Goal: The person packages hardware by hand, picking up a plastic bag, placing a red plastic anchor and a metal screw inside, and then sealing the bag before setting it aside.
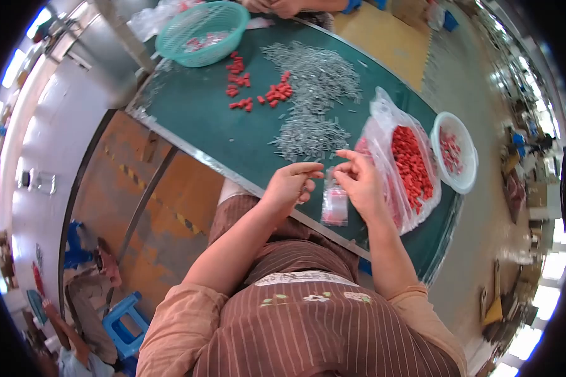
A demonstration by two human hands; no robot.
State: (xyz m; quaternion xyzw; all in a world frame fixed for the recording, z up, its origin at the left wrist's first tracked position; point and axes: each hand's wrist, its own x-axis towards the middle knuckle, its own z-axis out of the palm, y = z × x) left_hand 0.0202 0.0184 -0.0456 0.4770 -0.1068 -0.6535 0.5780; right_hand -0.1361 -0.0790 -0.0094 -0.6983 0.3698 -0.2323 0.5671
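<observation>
Zip bags (334, 207), small, clear and red-striped near the mouth, lie by the near edge of the green-topped table (217, 135), just below the worker's hands. The left hand (288, 183) has its forefinger straight and the others curled; the right hand (362, 182) stretches its forefinger, thumb beside the bags' upper end. I cannot tell whether either pinches anything. Beyond them, a heap of slim grey pins (314, 81) runs toward the far edge, with loose red plugs (278, 94) on its left. A big clear sack (382, 119) of red pieces crowds the right forearm, and a white basket (464, 180) stands at the right end. A teal basket (201, 58) sits by the left end; another person's hand (286, 7) shows past the far edge. Below the table's left corner is a blue stool (122, 323). The worker's striped apron (295, 333) has stitched flowers under a pale band (305, 277), its marks too small to read.
</observation>
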